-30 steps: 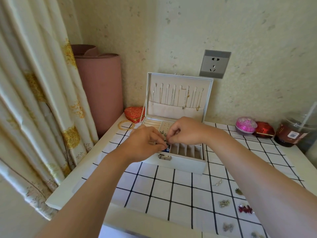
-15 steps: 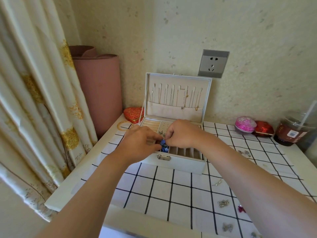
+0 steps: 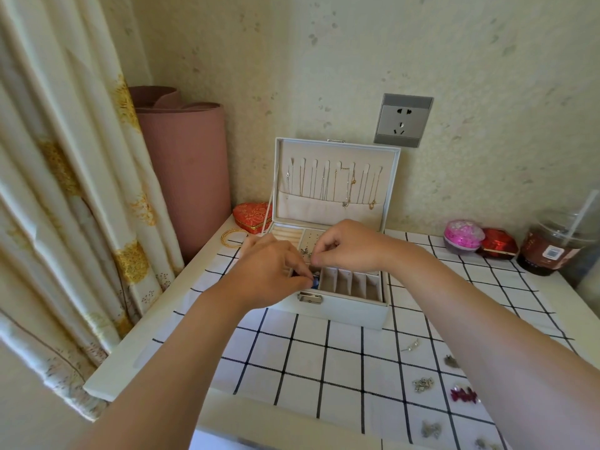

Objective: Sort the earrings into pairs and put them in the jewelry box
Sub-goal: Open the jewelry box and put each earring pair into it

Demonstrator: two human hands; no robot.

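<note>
Smooth matt white jewelry box (image 3: pixel 344 308) with soft beige fabric lining, shiny metal clasp (image 3: pixel 310 297), matt checked tablecloth (image 3: pixel 344 358), glossy clear plastic cup (image 3: pixel 552 251), rough textured wall (image 3: pixel 357 60).

Table (image 3: pixel 156 345) bears checked cloth (image 3: pixel 341 368), gold bangle (image 3: pixel 232 237), heart box (image 3: pixel 251 214).

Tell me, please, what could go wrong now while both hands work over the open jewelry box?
1. The blue earring is tiny, at the fingertips of the left hand above the jewelry box; it may slip into a wrong compartment.
2. The right forearm passes over loose earrings on the checked cloth; drawing it back low might sweep them off.
</note>
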